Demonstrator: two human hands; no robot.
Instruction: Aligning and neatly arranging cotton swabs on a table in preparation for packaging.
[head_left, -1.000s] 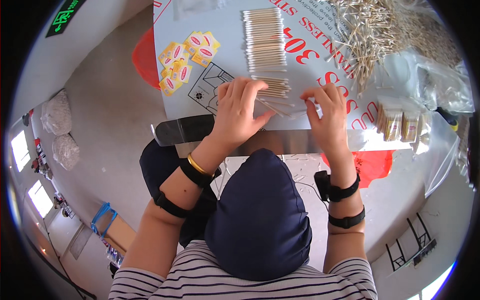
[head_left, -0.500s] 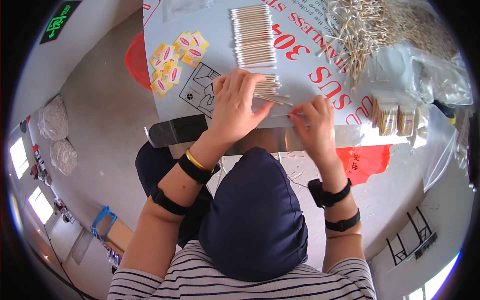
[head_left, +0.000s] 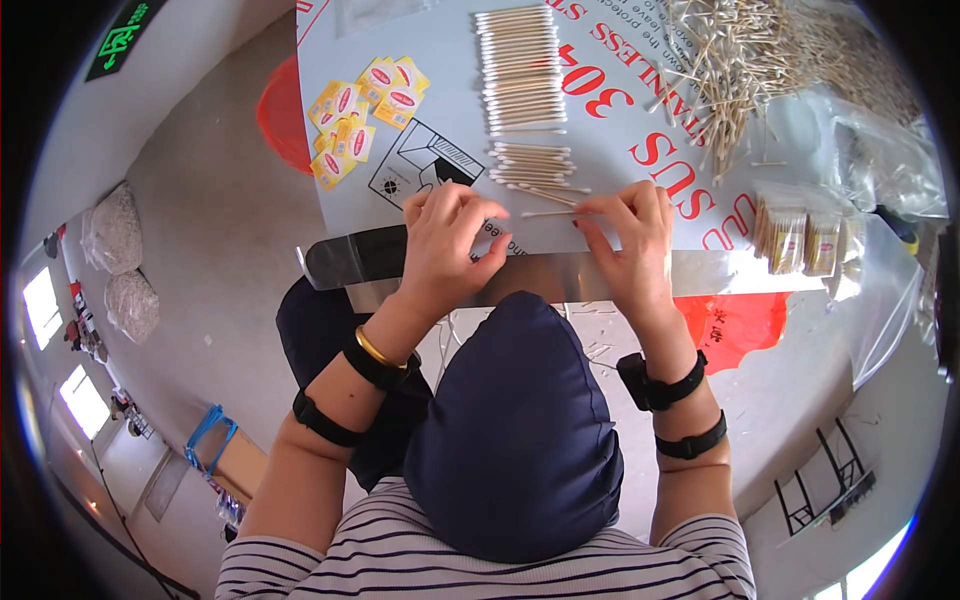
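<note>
Here I am at the near edge of the tabletop point(head_left: 455, 65), 1 cotton swab point(head_left: 546, 213) lying crosswise just in from the middle of that edge. My right hand point(head_left: 635, 240) is at it: thumb and forefinger narrow, right by the swab's right end, though whether they pinch it or only touch it, I cannot tell. Over on the other side, my left hand point(head_left: 442, 240) hangs wide, thumb and forefinger well apart with nothing between them, just left of the swab's white tip.

Straight past the swab, toward the far edge, there's a short group of swabs point(head_left: 530, 165), a few on its near side slanting out of line. A narrow gap, then a long, neat row of swabs point(head_left: 520, 75) runs up close to the far edge.

Left edge now: yellow packets point(head_left: 397, 103) overlap in a loose spread. Far right corner: a tangled heap of swabs point(head_left: 735, 75), sticks pointing every way. And near the right end of the near edge, at least 2 bagged bundles point(head_left: 790, 240) stand side by side, clear plastic point(head_left: 885, 165) crumpled beyond them.
</note>
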